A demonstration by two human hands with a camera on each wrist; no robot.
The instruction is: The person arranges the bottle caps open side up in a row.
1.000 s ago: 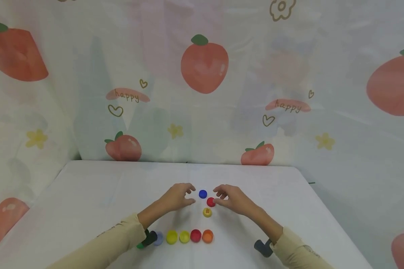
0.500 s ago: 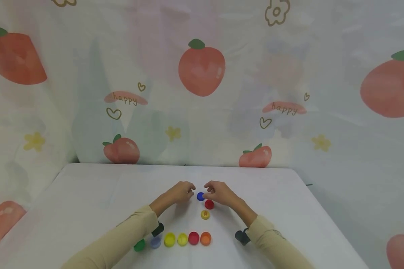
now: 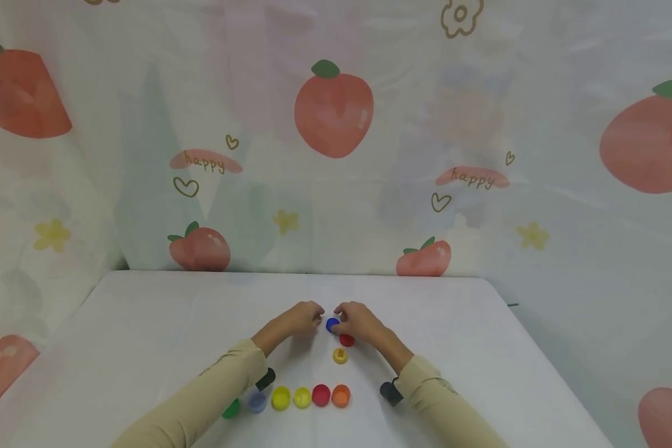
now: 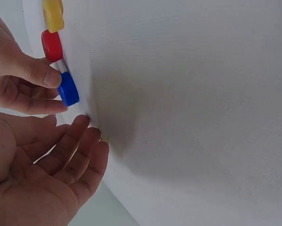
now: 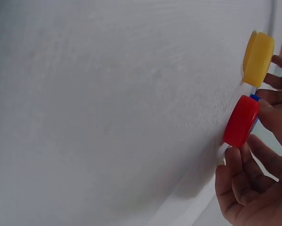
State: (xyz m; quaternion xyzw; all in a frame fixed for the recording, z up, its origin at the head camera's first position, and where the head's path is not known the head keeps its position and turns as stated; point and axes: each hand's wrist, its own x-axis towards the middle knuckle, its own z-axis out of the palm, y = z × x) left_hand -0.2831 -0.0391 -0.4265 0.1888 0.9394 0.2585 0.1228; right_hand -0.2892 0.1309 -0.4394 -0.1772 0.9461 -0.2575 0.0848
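Note:
A blue bottle cap (image 3: pixel 330 324) lies on the white table, farthest back of a short line of caps. My right hand (image 3: pixel 359 321) pinches it, thumb and a fingertip at its sides, as the left wrist view shows. Close in front is a red cap (image 3: pixel 346 341), partly covered by the right hand in the head view. Nearer me sits a yellow cap (image 3: pixel 340 356) with markings on its top. Just left of the blue cap, my left hand (image 3: pixel 302 318) holds nothing, its fingers loosely bent. In the left wrist view its fingertips (image 4: pixel 94 134) are close to the table surface.
Across the table's front runs a row of caps: green (image 3: pixel 232 409), lavender (image 3: pixel 257 402), two yellow ones (image 3: pixel 280 398), red (image 3: pixel 321 395) and orange (image 3: pixel 340 396). My left sleeve (image 3: pixel 224 379) passes over the green end. A printed curtain (image 3: pixel 358 205) hangs behind the table.
My right hand has moved left from beside the red cap to the blue cap and taken hold of it. The left hand's fingers have drawn closer together, near the blue cap.

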